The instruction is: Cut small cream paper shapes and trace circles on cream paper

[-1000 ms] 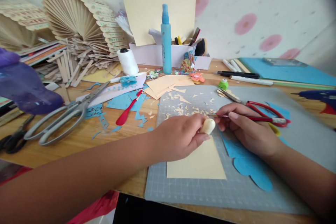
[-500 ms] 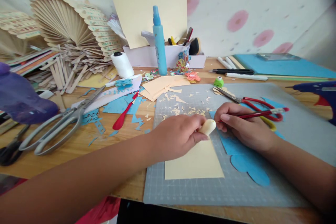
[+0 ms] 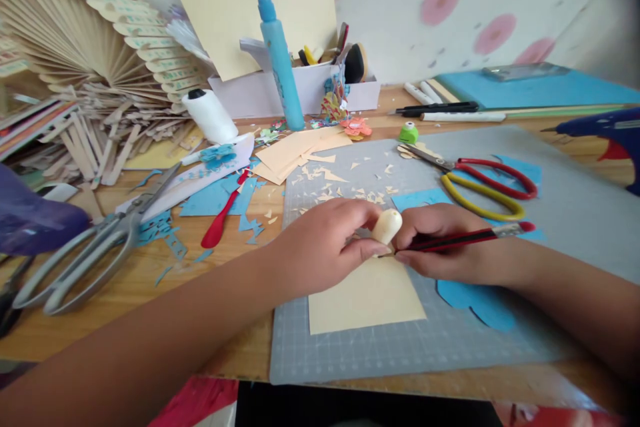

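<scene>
- Cream paper point(image 3: 367, 300) lies flat on a gray cutting mat point(image 3: 340, 359) at the lower centre of the frame, its far edge hidden beneath two hands.
- Near the centre, a person's left hand point(image 3: 320, 250) pinches a small, rounded, cream-coloured piece point(image 3: 388, 225) between thumb and fingers, tilted, its blunt end showing.
- From the right, the right hand point(image 3: 445, 240) closes around a red-and-black pencil point(image 3: 473, 237), eraser end toward the right edge; the point sits just beside the left thumb, and whether it touches anything cannot be told.
- Careful handling probably calls for a firm left pinch, light pencil pressure and fingertips kept clear of the point; bracing both hands on the mat should add steadiness.
- Beyond the hands, scissors with red and yellow handles point(image 3: 447, 167) lie at centre right, and pale paper scraps point(image 3: 333, 175) scatter at centre.
- Silver scissors point(image 3: 153, 193) rest at left; farther back, a blue spray bottle point(image 3: 283, 73) stands at upper centre before a spotted wall point(image 3: 400, 27).
</scene>
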Demonstrator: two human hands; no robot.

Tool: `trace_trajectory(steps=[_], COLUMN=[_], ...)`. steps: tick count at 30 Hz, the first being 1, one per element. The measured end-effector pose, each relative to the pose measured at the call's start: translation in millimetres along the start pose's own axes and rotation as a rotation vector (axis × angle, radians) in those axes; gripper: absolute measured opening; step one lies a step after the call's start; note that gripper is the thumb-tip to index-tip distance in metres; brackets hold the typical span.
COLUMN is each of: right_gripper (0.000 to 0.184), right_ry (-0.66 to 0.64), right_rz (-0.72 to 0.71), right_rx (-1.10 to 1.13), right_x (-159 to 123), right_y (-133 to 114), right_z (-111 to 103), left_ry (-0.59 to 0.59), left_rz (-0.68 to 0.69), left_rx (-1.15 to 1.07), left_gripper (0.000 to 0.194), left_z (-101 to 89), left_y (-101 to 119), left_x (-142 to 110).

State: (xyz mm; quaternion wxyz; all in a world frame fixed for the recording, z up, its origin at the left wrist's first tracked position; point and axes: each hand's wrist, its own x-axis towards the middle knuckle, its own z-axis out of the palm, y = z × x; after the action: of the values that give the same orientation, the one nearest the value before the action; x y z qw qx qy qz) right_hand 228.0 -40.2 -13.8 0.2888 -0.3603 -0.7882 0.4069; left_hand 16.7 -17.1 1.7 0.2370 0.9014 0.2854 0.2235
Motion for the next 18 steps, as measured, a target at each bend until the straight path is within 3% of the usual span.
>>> trace_trajectory(steps=[5,13,18], right_gripper=[0.011,0.011,0.013], right_ry=[-0.028,0.011,-0.002], right_rz=[-0.072,0.029,0.053], right_rx=[0.047,0.005,0.019], right_x=[0.1,5.4,10.0], right_y=[4.5,1.5,2.4], right_z=[-3.0,-3.9,-6.7], left_ry=[-0.04,-0.062,0.036], left_rz=[0.001,0.03,0.221], left_rx=[0.024,0.059,0.197], left_gripper=[0.004,0.01,0.01], left_z=[-2.8,-5.5,-5.4], left_y=[-0.6,-3.6,-7.5], left_x=[3.1,4.0,1.8])
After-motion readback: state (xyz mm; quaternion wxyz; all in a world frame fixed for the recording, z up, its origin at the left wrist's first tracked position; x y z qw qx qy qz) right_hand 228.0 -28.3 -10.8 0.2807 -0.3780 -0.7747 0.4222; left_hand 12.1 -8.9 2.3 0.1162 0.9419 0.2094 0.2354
